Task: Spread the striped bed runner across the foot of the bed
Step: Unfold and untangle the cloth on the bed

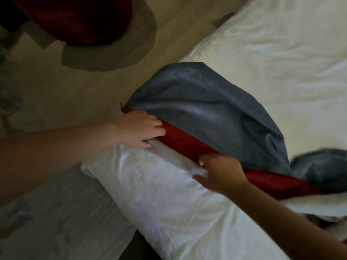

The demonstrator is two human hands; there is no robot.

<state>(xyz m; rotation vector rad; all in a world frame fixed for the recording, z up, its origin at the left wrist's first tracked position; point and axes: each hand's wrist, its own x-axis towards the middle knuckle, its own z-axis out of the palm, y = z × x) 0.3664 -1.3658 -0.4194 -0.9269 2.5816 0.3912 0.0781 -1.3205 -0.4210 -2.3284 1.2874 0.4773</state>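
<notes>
- The runner [206,113] is lying bunched on the bed [281,53], its stripes running from the bed's edge by the floor [93,81] down toward the right.
- The left hand [139,128] is gripping the runner's end at that edge, fingers curled over the red stripe.
- The right hand [221,173] is pinching the same long edge further along.
- The unspread bulk is trailing beyond the right hand, so of the 2 it is nearer.

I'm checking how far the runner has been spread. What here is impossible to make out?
Head view only:
1) Runner far end: blurred, cut off by the right edge.
2) Runner's stripe layout: its own bunched folds hide most of it.
3) Red object above the floor: dark, cut off by the top edge, so what it is stays unclear.
4) Bed extent: runs past the top, right and bottom edges.
</notes>
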